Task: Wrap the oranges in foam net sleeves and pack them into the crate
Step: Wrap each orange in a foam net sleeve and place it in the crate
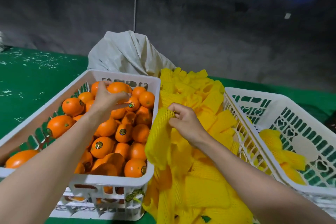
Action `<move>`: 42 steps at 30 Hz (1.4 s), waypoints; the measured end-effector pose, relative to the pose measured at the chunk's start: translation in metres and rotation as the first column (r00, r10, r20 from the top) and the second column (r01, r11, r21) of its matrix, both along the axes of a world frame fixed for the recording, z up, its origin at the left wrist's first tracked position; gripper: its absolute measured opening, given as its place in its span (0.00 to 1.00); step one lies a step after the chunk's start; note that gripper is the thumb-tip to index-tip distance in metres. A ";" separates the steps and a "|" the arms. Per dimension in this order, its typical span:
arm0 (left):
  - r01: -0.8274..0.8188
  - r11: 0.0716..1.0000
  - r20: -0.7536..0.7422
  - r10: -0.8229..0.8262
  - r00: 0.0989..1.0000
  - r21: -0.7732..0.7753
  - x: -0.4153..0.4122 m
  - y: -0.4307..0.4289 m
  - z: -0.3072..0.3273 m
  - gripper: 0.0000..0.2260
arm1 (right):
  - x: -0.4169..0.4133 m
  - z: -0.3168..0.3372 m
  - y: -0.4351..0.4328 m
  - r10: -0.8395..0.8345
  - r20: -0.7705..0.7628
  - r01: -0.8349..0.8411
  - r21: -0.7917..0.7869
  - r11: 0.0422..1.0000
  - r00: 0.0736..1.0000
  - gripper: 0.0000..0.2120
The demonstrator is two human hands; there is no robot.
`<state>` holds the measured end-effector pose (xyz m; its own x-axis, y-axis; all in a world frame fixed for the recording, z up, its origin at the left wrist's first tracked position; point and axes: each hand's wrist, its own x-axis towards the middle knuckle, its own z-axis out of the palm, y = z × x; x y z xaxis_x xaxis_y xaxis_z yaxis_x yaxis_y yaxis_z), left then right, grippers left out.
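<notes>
Nearest the camera: pile of yellow foam net sleeves (pixel 200 178) between two white crates.
Right hand (pixel 187 123): fingers pinching the top edge of one sleeve (pixel 160 136), lifting it.
Left hand (pixel 109 98): fingers curled over an orange (pixel 118 87) at the far end of the left crate (pixel 112 183), which is full of oranges.
Right crate (pixel 272 174): a few sleeved fruits inside.
Farthest: pale sack (pixel 127 54).
</notes>
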<state>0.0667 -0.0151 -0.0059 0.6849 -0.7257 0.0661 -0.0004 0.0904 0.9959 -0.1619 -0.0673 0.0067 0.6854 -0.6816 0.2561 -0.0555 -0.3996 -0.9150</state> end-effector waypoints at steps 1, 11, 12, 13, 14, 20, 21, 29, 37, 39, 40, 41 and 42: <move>0.085 0.995 -0.124 -0.091 0.988 -0.050 -0.013 0.001 0.009 0.28 | -0.005 0.004 -0.001 0.013 0.028 -0.014 0.048 0.999 1.000 0.21; 0.350 0.919 -0.673 -0.377 0.636 -0.185 -0.148 0.000 0.027 0.19 | -0.082 0.016 0.005 0.040 0.181 -0.127 0.500 0.857 0.983 0.24; 0.323 0.931 -0.667 -0.348 0.658 -0.167 -0.160 -0.001 0.025 0.17 | -0.092 0.014 0.011 -0.058 0.223 -0.089 0.598 0.797 0.973 0.23; 0.293 0.944 -0.652 -0.320 0.688 -0.155 -0.171 -0.002 0.023 0.15 | -0.097 0.011 0.014 -0.060 0.315 -0.173 0.660 0.731 0.947 0.16; 0.261 0.954 -0.635 -0.295 0.714 -0.149 -0.180 -0.004 0.021 0.13 | -0.098 0.020 0.024 0.037 0.464 -0.372 0.657 0.656 0.885 0.07; 0.178 0.972 -0.568 -0.235 0.788 -0.155 -0.218 -0.009 0.011 0.11 | -0.095 0.004 0.008 -0.029 0.194 -0.079 0.527 0.846 0.981 0.12; 0.181 0.971 -0.575 -0.237 0.783 -0.153 -0.222 -0.009 0.009 0.10 | -0.098 0.001 0.008 -0.009 0.182 -0.083 0.496 0.864 0.983 0.12; 0.225 0.948 -0.595 -0.316 0.739 -0.223 -0.241 -0.002 -0.002 0.17 | -0.116 -0.001 -0.001 -0.132 0.090 0.120 0.131 0.984 0.987 0.14; 0.456 0.833 -0.425 -0.553 0.717 -0.315 -0.240 0.008 -0.014 0.31 | -0.134 -0.006 -0.006 -0.223 0.157 0.166 0.312 0.935 0.962 0.14; 0.387 0.862 -0.410 -0.498 0.764 -0.327 -0.243 0.006 -0.015 0.31 | -0.130 -0.008 -0.006 -0.245 0.195 0.179 0.303 0.936 0.950 0.12; 0.324 0.885 -0.431 -0.449 0.783 -0.333 -0.244 0.004 -0.014 0.31 | -0.125 -0.009 -0.005 -0.248 0.227 0.182 0.275 0.944 0.942 0.08; 0.255 0.900 -0.474 -0.407 0.781 -0.352 -0.245 0.002 -0.014 0.31 | -0.120 -0.012 -0.004 -0.275 0.222 0.206 0.289 0.935 0.936 0.07; 0.202 0.908 -0.518 -0.380 0.767 -0.368 -0.246 -0.001 -0.016 0.31 | -0.117 -0.014 0.001 -0.285 0.236 0.215 0.284 0.934 0.929 0.07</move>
<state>-0.1793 -0.0163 -0.0215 0.4190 -0.9072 -0.0362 0.6251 0.2593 0.7362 -0.2790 -0.0660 -0.0069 0.4132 -0.8871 0.2059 0.1382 -0.1624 -0.9770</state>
